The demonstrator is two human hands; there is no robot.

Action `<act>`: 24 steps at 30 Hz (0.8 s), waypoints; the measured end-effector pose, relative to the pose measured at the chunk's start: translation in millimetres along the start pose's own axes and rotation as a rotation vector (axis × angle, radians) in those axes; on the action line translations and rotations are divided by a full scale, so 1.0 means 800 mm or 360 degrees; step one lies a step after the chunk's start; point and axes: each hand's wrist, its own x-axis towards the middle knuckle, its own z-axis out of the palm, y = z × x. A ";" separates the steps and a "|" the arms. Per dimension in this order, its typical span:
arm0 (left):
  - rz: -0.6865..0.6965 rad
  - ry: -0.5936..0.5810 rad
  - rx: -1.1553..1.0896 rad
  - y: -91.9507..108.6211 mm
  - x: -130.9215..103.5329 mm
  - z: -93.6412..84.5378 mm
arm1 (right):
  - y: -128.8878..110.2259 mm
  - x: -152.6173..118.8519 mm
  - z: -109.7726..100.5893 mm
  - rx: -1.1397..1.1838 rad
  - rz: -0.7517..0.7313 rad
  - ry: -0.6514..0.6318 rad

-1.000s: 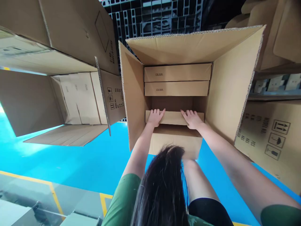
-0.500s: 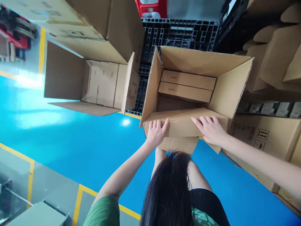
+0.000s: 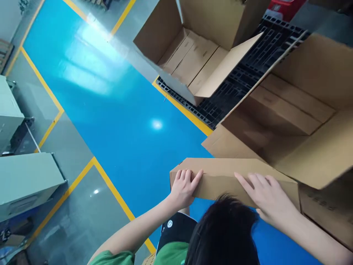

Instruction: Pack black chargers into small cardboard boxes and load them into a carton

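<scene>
A long, flat-sided cardboard box [image 3: 217, 180] is held in front of my body, just outside the near side of a large open carton [image 3: 300, 158]. Gripping the box near its left end is my left hand [image 3: 183, 187], fingers on the upper face and thumb pointing inward. Toward the other end, my right hand [image 3: 266, 195] grips it, slightly blurred. Inside the large carton, two similar long boxes [image 3: 289, 106] lie side by side against the far wall. The undersides of both hands are hidden.
Another open carton [image 3: 226, 73] holding several boxes stands farther left on a black plastic pallet [image 3: 248, 70]. A blue floor lane [image 3: 132, 140] with yellow border lines runs along the left. Pale green cabinets [image 3: 30, 180] stand at the far left.
The long box has come out from over the large carton to its near left side, still between both hands. The view has turned left, so the cartons appear farther right and tilted.
</scene>
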 end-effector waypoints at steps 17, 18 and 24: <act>-0.0316 -0.0325 -0.0030 -0.340 0.069 0.391 | -0.100 0.406 0.439 0.0090 -0.0421 -0.0551; -0.0321 -0.0352 -0.0093 -0.363 0.086 0.394 | -0.087 0.434 0.444 0.0140 -0.0417 -0.0604; -0.0495 -0.0442 -0.0491 -0.466 0.183 0.386 | -0.016 0.585 0.456 0.0577 -0.0035 -0.0944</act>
